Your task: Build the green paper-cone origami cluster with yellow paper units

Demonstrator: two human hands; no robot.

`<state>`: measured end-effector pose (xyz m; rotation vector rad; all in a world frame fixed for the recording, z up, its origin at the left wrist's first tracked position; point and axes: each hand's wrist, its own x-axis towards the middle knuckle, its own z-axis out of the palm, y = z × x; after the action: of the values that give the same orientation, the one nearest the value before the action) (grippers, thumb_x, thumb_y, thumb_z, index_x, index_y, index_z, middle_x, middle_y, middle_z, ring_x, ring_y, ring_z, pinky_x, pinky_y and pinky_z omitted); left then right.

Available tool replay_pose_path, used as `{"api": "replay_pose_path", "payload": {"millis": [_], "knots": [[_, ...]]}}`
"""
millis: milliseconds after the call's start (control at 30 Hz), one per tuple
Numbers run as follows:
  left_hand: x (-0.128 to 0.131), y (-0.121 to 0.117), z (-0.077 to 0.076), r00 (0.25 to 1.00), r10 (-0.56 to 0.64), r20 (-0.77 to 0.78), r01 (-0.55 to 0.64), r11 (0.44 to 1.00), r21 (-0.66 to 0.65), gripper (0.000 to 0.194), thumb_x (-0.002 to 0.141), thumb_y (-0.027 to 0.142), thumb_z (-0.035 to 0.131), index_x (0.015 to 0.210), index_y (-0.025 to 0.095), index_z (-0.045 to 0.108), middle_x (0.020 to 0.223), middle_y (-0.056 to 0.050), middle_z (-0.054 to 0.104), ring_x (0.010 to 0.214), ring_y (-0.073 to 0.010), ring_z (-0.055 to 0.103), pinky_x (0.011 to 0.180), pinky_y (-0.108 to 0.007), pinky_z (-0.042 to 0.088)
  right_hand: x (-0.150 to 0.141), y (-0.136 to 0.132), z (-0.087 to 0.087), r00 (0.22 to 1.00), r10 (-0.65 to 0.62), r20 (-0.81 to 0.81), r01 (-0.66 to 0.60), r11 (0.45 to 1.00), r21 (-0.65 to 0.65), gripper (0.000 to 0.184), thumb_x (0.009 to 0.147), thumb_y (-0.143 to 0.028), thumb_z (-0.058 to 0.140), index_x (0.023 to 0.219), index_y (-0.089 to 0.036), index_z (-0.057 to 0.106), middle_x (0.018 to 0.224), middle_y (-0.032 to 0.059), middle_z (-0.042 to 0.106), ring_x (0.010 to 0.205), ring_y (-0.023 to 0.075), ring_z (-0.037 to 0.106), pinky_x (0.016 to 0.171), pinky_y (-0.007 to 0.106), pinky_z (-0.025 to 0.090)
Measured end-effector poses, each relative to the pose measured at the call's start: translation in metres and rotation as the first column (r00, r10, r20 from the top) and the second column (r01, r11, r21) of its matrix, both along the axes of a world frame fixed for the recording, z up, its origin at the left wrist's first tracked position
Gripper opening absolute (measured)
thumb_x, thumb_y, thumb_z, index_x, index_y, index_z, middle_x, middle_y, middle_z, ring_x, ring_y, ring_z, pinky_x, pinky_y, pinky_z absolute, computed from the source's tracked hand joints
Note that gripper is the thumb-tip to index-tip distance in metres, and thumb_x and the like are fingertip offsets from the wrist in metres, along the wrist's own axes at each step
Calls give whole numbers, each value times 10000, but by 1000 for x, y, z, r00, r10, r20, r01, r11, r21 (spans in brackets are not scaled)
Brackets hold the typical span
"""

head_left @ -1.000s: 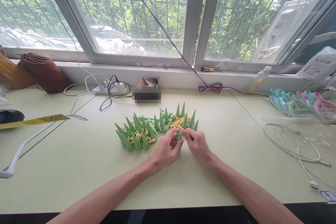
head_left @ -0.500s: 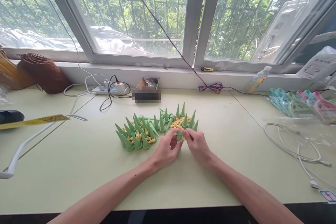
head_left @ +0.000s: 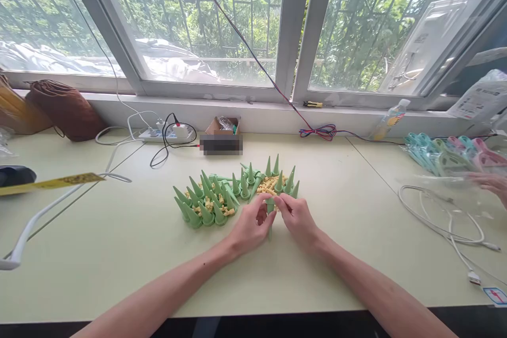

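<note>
My left hand [head_left: 253, 221] is closed around a green plastic cone-shaped spike [head_left: 270, 206] whose tip points down toward the table. At the top of this spike my right hand [head_left: 295, 216] is pinched shut; the fingers cover whatever is between them. Just beyond my hands lies a heap of small beige plastic valve-like parts [head_left: 268, 185]. More green spikes [head_left: 206, 215] stand tips up in a cluster on the left, with beige parts among them. Several others [head_left: 278, 182] stand around the heap.
Another person's hand [head_left: 493, 185] reaches in at the right edge by a clear plastic bag [head_left: 443, 185]. Pastel clips [head_left: 447, 156], white cables [head_left: 439, 222] and a bottle [head_left: 390, 120] are on the right. A power strip [head_left: 166, 134] and small carton [head_left: 224, 125] stand at the back.
Another person's hand has come in at the right edge beside the plastic bag. My two hands stay in nearly the same place, still at the green spike.
</note>
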<state>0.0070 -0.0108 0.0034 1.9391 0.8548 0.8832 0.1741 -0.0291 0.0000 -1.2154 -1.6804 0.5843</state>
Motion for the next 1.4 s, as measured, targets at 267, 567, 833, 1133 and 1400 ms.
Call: {"api": "replay_pose_path", "payload": {"millis": [267, 567, 833, 1133, 1400], "knots": [[0, 0, -1, 1000, -7, -3, 7, 1000, -3, 245, 960, 299, 495, 1189, 214, 482, 686, 46, 483, 592, -113, 456, 548, -228, 395, 0, 0, 1, 1000, 6, -3, -6, 1000, -8, 460, 1019, -478, 386, 649, -213, 315, 566, -50, 317, 511, 96, 261, 463, 251, 213], [0, -1, 1, 1000, -6, -9, 5, 1000, -17, 248, 957, 297, 496, 1190, 211, 492, 675, 52, 470, 583, -110, 446, 546, -225, 390, 1, 0, -2, 1000, 23, 0, -23, 1000, -7, 432, 1027, -422, 398, 663, -210, 298, 572, -56, 286, 515, 92, 248, 476, 246, 218], [0, -1, 2, 1000, -7, -2, 7, 1000, -23, 234, 954, 296, 502, 1173, 213, 503, 671, 51, 476, 578, -109, 442, 540, -222, 385, 1, 0, 0, 1000, 28, 9, -28, 1000, 4, 414, 1029, -377, 405, 663, -209, 307, 572, -55, 281, 516, 91, 243, 474, 244, 215], [1, 0, 3, 1000, -16, -9, 16, 1000, -16, 245, 956, 301, 497, 1182, 207, 510, 662, 54, 466, 570, -109, 438, 538, -222, 379, 0, 0, 1, 1000, 28, 13, -28, 999, -17, 401, 1025, -362, 403, 664, -208, 319, 575, -55, 285, 516, 94, 237, 475, 246, 219], [0, -1, 3, 1000, -26, -3, 26, 999, -26, 225, 956, 300, 493, 1163, 211, 504, 648, 61, 449, 559, -106, 419, 527, -217, 363, 1, 0, 2, 999, 33, 9, -33, 999, -31, 399, 1019, -369, 401, 664, -209, 316, 574, -55, 284, 513, 97, 240, 480, 250, 217]]}}
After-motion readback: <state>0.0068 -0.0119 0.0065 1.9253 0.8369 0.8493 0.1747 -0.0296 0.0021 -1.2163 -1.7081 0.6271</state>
